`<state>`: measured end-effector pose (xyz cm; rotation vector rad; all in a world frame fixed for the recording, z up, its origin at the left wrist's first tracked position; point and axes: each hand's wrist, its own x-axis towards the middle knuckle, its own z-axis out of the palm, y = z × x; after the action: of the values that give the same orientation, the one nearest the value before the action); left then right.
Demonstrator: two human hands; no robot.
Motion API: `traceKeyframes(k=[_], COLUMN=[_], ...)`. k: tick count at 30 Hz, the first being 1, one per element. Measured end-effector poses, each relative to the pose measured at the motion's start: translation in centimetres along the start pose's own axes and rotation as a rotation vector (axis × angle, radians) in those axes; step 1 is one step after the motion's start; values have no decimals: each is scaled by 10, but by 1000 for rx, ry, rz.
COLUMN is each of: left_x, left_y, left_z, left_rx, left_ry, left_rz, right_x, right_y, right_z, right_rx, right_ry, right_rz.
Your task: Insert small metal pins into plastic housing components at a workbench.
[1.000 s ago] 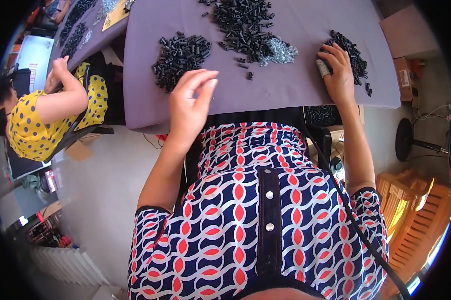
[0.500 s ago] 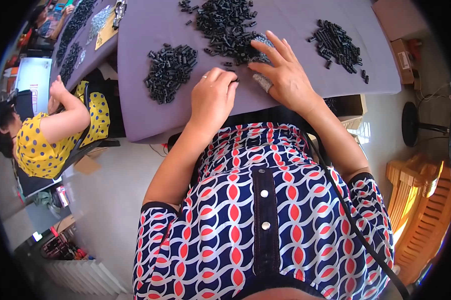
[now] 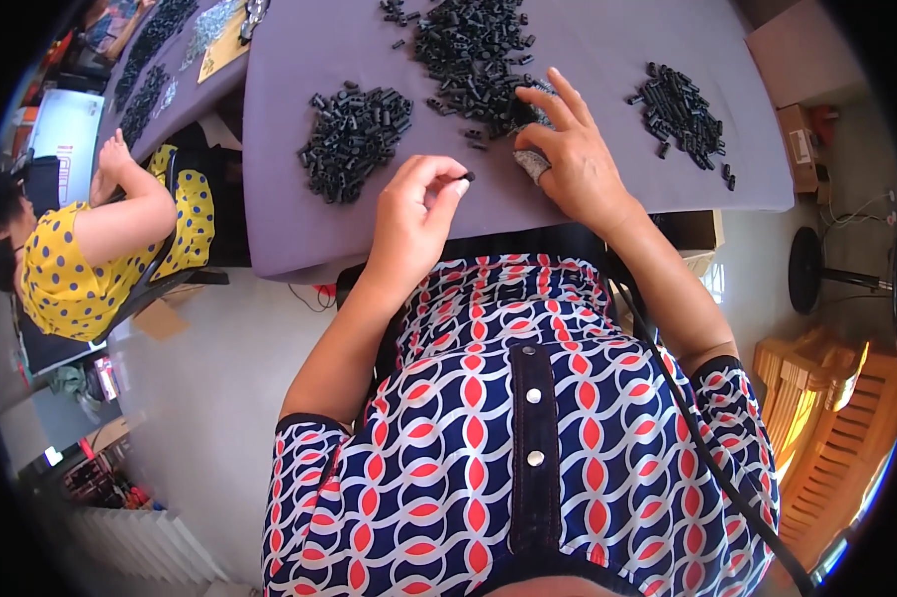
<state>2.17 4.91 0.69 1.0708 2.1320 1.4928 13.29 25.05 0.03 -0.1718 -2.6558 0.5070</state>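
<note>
My left hand [image 3: 408, 224] pinches a small black cylindrical piece [image 3: 469, 176] between thumb and fingertips, just above the near part of the table [image 3: 468, 224]. To its right, my right hand [image 3: 588, 169] has its fingers stretched and spread, with a grey wrapping [image 3: 531, 164] round the thumb. Its fingertips are at the right edge of the large central pile of black pieces [image 3: 473, 55]. Under those fingers lies a heap of small silvery bits [image 3: 544, 115], partly hidden. Another pile of black pieces [image 3: 354, 139] lies beyond my left hand.
A third pile of black pieces [image 3: 682, 111] lies at the right of the table. On the left, a person in a yellow dotted top [image 3: 70, 264] sits by another table strip bearing black and silvery parts. A wooden chair [image 3: 826, 418] and a black stand fan [image 3: 806, 259] are at the right.
My left hand has drawn slightly down, and the black piece in its pinch now shows clearly. My right hand stays by the silvery bits. The view has shifted slightly.
</note>
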Motion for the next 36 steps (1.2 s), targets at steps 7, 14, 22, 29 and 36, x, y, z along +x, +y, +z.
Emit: traceKeyframes(k=[7,14,22,29,36], left_x=[1,3,4,0,-5], left_y=[-6,11,17,11,9], left_z=[-2,11,18,23,23], left_rx=[-536,-597,-857,-1094,-904], left_ry=[-160,-155,-114,-135,-89], left_rz=[-308,-278,-439,-415,-446], right_x=[2,-8,-23,-23,-22], right_y=[-9,-31,-23,-32,-38], right_z=[-11,-35,-21,-16,-18], right_rx=[-94,556,1246,1325,1254], right_ry=[5,-66,-174,-134,-130], right_rz=[-81,122,460,412,443])
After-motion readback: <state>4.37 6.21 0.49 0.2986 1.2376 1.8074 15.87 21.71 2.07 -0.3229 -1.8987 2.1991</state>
